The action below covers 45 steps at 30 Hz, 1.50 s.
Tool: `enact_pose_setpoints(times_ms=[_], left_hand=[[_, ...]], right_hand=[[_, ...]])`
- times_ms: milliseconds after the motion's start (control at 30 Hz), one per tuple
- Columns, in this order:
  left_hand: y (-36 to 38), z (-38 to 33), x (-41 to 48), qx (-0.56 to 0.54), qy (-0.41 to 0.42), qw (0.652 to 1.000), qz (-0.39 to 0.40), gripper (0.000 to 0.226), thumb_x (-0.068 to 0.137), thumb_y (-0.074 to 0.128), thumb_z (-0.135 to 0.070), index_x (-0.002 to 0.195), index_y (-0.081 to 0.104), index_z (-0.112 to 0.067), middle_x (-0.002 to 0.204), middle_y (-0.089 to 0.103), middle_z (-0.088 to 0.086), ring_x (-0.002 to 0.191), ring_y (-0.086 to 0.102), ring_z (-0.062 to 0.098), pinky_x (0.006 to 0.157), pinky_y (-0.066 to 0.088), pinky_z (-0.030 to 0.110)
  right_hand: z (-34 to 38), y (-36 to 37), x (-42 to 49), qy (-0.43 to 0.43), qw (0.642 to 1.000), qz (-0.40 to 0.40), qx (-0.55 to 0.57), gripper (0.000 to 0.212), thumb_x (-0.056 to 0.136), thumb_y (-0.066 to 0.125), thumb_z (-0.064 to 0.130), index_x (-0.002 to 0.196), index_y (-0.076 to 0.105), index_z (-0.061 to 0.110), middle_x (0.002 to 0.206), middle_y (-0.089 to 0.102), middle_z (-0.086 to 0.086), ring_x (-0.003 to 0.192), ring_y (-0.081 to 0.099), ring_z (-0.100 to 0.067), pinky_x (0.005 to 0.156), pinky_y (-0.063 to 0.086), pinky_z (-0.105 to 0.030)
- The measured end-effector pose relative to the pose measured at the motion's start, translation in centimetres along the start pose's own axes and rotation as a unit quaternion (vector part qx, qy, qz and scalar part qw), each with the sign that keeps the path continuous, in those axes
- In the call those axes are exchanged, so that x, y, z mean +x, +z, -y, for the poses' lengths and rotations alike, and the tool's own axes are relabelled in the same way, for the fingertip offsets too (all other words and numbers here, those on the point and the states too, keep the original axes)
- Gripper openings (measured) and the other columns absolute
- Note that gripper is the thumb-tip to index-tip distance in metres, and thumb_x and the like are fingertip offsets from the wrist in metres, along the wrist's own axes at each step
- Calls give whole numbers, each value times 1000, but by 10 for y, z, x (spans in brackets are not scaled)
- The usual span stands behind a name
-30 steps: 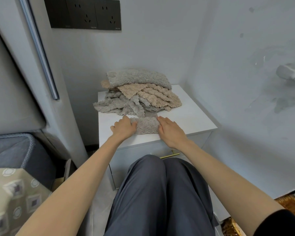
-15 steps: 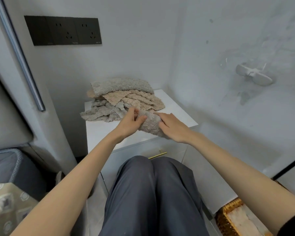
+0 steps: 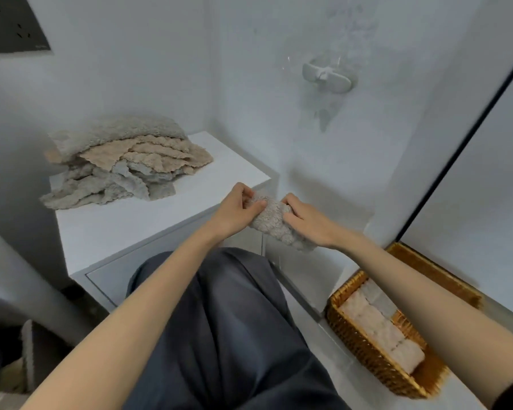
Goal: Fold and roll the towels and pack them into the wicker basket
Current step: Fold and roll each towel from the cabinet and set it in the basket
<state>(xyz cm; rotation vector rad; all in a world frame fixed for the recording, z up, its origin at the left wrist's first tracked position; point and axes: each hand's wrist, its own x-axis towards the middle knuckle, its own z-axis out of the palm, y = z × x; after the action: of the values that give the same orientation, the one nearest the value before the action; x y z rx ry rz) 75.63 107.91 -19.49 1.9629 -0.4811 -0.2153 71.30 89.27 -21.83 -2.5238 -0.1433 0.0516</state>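
Observation:
A rolled grey towel (image 3: pixel 274 224) is held in the air past the right front corner of the white cabinet (image 3: pixel 148 220). My left hand (image 3: pixel 234 210) grips its left end and my right hand (image 3: pixel 308 220) grips its right end. A loose pile of grey and beige towels (image 3: pixel 122 164) lies at the back left of the cabinet top. The wicker basket (image 3: pixel 356 347) stands on the floor at the lower right, with several pale rolled towels (image 3: pixel 379 327) lined up inside; my right forearm crosses over part of it.
My knees in dark trousers (image 3: pixel 228 335) fill the lower middle, up against the cabinet front. A white wall with a small white fitting (image 3: pixel 326 76) is ahead on the right. A dark-framed panel (image 3: pixel 456 149) runs down to the basket. Black sockets (image 3: pixel 9 28) sit at top left.
Both hands lifted the rolled towel off the cabinet top and carried it right, past the cabinet's corner. The view swung right and down, bringing the basket into sight.

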Motion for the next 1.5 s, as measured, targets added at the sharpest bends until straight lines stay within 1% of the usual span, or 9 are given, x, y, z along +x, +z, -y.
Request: enact_pose_setpoints(times_ms=[300,667,833,1133,1333,1367,1400,1433,1500], left_hand=[[105,11,-1,10,-2,994,112,28,91,60,-31,112,49,-16,103,55,-2,86,53,6,62,47,9],[212,36,3,58,-15,972,228,31,98,46,-32,126,47,-19,113,49,-12,97,50,4,77,37,16],[258,45,10,79,0,955,285,15,99,45,-29,114,46,-27,108,49,-16,87,47,-8,58,39,5],[321,79,23,152,28,925,348,26,98,45,-24,123,52,-19,119,57,-5,100,49,5,81,39,19],[345,105,34,172,44,913,367,28,98,46,-23,125,51,-20,123,56,-5,100,47,2,82,37,18],[348,108,35,174,42,911,370,28,98,46,-22,125,52,-20,124,56,-5,101,47,3,83,38,18],[351,112,38,176,40,910,374,28,97,46,-22,125,52,-21,124,56,-5,102,47,2,84,38,18],[355,115,40,175,35,909,377,27,97,47,-21,124,52,-21,124,56,-5,102,47,2,84,38,18],[358,119,43,175,31,909,378,27,97,47,-20,123,52,-22,122,55,-7,101,48,2,82,38,18]], right_hand=[[-81,7,-83,92,992,-38,72,7,91,43,30,84,44,28,74,51,7,64,44,-7,59,32,-26],[-204,38,-176,257,940,-155,164,25,87,40,36,79,47,13,77,46,-2,68,40,-11,62,32,-26],[-270,64,-199,418,845,-233,239,23,96,43,29,78,42,15,76,42,0,68,39,-14,62,33,-31],[-356,92,-193,531,678,-340,377,39,94,42,11,60,25,19,56,22,-1,49,18,-14,51,16,-29],[-411,104,-174,578,615,-374,383,9,95,46,18,90,42,12,83,35,-7,67,32,-19,62,35,-38],[-421,108,-171,580,611,-376,385,9,96,46,18,93,45,10,85,36,-7,71,34,-22,73,23,-31],[-431,112,-168,584,604,-375,391,12,96,46,20,94,48,8,85,39,-6,75,38,-23,90,46,-56],[-439,115,-165,586,598,-372,401,14,97,46,23,97,49,9,87,43,-5,78,43,-23,74,47,-43],[-449,122,-161,584,592,-367,417,22,97,48,26,114,50,13,104,51,-4,95,52,-22,88,48,-40]])
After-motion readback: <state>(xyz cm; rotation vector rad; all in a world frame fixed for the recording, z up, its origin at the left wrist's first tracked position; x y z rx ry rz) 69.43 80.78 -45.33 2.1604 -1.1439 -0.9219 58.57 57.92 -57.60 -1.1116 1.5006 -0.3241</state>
